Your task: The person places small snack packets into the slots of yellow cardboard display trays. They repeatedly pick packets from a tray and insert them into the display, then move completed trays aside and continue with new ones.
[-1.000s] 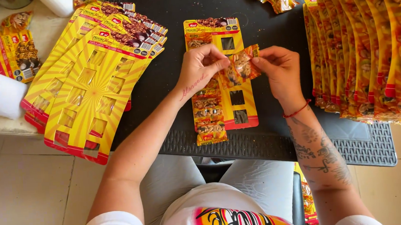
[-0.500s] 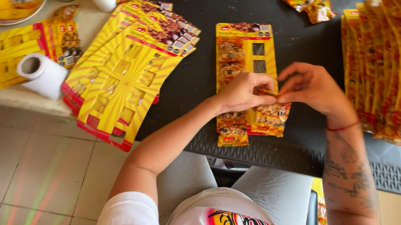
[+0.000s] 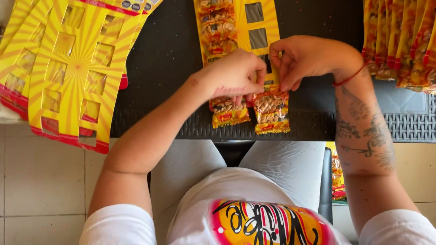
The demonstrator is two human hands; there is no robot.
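Since the prior frame both hands had shifted down to the card's lower right. Small clear peanut sachet (image 3: 271,113) hung at the near tabletop (image 3: 173,54) edge; left hand (image 3: 233,78) and right hand (image 3: 307,56) pinched its top seal. Light, crinkly, slippery; best gripped at the seal. Beyond: yellow slotted display card (image 3: 267,13).

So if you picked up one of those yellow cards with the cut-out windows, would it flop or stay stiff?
Probably fairly stiff: the yellow cards lie flat in a fanned stack and overhang the table edge without visibly drooping. Likely light too, being thin sheet with window holes. The smooth-looking faces might let one slide off the stack when pushed.
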